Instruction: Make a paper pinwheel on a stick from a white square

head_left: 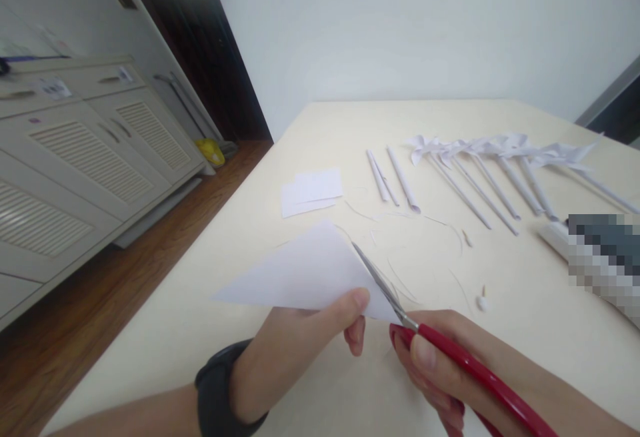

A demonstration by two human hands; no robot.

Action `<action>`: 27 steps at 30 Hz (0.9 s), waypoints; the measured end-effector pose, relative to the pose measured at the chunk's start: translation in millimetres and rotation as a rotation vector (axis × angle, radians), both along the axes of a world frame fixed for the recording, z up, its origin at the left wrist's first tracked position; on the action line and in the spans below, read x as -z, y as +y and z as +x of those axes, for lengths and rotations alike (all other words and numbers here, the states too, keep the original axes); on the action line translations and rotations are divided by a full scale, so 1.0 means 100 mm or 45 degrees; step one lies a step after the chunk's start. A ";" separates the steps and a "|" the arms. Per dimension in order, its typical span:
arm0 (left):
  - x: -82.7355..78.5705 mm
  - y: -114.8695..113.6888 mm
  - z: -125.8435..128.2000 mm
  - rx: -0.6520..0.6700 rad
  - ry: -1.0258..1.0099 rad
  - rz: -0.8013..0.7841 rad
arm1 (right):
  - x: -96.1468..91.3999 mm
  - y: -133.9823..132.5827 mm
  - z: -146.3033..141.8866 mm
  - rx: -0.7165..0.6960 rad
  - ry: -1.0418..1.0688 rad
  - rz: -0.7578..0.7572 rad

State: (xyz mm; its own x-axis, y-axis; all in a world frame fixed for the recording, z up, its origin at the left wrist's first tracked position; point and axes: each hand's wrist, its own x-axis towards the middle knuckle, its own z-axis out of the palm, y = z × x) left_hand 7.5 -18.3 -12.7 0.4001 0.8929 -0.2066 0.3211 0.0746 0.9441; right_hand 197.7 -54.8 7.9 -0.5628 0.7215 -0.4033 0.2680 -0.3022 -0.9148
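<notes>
A white paper triangle, seemingly a folded sheet, is pinched in my left hand, the thumb on top near its lower edge. My right hand grips a pair of scissors with long red handles. The metal blades lie along the triangle's right edge and point up and to the left. Whether the blades are fully closed cannot be made out. Thin paper strips lie on the table just beyond the blades.
White paper squares lie at the left of the table. Rolled paper tubes rest behind. Several paper pinwheels on sticks line the back right. Two small pointed bits and a large roll are at the right.
</notes>
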 end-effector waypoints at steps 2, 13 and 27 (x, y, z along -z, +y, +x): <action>0.00 0.00 0.00 0.000 -0.017 0.007 | -0.01 0.00 0.01 0.014 0.048 -0.044; 0.00 -0.02 0.00 -0.034 -0.023 -0.055 | 0.01 -0.04 0.00 0.005 -0.005 0.014; -0.04 -0.01 0.00 0.010 0.033 -0.055 | 0.34 -0.11 0.01 0.049 0.040 0.094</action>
